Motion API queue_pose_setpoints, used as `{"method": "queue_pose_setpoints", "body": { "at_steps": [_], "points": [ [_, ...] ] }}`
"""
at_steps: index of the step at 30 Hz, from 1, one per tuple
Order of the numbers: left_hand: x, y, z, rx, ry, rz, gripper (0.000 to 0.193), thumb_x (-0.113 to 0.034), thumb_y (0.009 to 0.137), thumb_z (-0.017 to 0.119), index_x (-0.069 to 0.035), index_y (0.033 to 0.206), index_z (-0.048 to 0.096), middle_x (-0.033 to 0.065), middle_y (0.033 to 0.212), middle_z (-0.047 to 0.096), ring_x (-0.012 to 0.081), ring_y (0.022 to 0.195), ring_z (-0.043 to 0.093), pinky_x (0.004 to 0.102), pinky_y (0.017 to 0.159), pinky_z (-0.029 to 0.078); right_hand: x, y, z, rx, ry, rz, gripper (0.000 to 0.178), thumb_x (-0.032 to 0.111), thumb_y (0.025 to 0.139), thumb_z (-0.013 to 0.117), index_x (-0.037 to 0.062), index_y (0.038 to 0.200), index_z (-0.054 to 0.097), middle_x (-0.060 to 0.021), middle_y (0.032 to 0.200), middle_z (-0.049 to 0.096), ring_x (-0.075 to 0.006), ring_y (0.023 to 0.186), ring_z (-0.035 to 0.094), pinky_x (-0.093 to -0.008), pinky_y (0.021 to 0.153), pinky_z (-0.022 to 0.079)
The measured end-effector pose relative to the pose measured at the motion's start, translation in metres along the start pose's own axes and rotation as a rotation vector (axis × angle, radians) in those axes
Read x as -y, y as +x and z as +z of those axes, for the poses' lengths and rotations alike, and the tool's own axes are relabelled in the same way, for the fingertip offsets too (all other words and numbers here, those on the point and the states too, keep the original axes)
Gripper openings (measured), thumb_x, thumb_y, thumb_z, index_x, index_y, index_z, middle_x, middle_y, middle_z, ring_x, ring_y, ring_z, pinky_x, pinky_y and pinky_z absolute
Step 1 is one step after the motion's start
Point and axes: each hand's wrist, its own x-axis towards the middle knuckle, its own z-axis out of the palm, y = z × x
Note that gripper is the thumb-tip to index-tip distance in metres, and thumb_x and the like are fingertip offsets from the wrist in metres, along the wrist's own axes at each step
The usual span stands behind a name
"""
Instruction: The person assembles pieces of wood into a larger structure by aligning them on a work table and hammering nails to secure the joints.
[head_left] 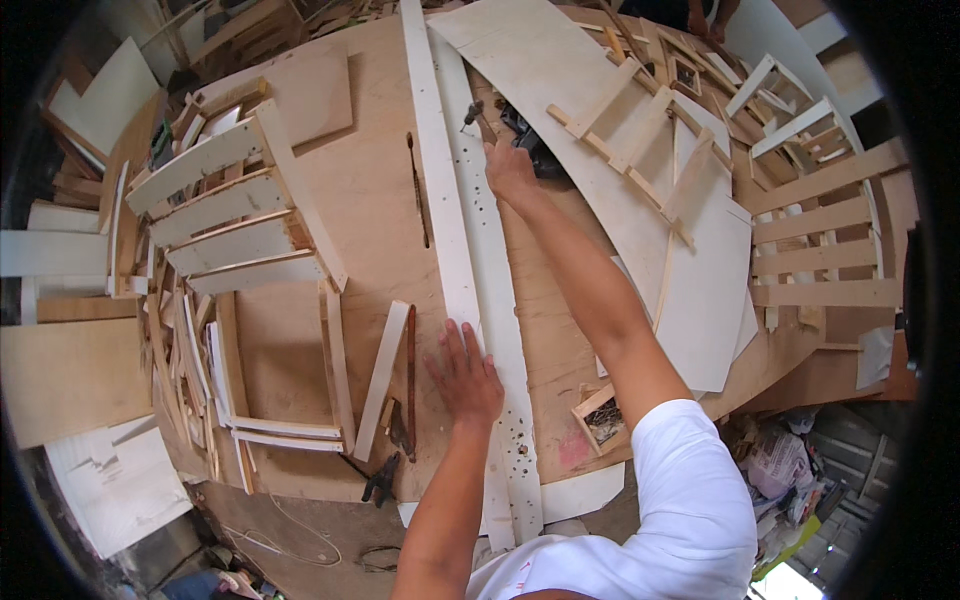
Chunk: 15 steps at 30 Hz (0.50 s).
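Observation:
My right hand (511, 172) is closed around the handle of a hammer (476, 112), reaching far forward. The dark hammer head is over a white board (484, 215) dotted with holes or dark spots. On top of that board's left side lies a long, narrow white strip (440, 190). My left hand (467, 374) presses flat on the strip nearer to me, its fingers stretched out. Just beyond my right hand sits a black tool (531, 143), partly hidden. Left of the strip lies a dark, thin metal bar or long saw-like piece (416, 190).
A slatted wooden frame (230, 205) stands on the left of the plywood table (375, 240). Pliers (380, 481) lie at its near edge. A small wooden box (603, 417) of nails or screws is under my right arm. White panels (690, 300) and slatted pieces (825, 255) fill the right.

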Motion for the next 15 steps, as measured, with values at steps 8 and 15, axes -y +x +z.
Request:
{"method": "queue_pose_setpoints", "body": {
  "at_steps": [8,15],
  "points": [
    [0.0,0.002,0.0,0.091,0.006,-0.042,0.069,-0.029,0.103,0.043,-0.009,0.162,0.015,0.0122,0.17,0.006,0.0335,0.155,0.015,0.0632,0.122,0.009,0.006,0.004,0.001,-0.156,0.186,0.21,0.049,0.041,0.105,0.043,-0.0051,0.102,0.059,-0.0357,0.09,0.066,-0.053,0.091,0.065,-0.0599,0.085,0.051],
    [0.001,0.0,-0.005,0.072,0.001,-0.036,0.068,-0.03,0.103,0.042,-0.01,0.162,0.014,0.0122,0.17,0.006,0.0337,0.155,0.015,0.0632,0.122,0.009,0.021,-0.011,-0.005,-0.115,0.159,0.199,0.045,0.038,0.105,0.045,-0.0048,0.105,0.057,-0.0335,0.093,0.068,-0.0506,0.094,0.068,-0.0586,0.085,0.053]
  ]
}}
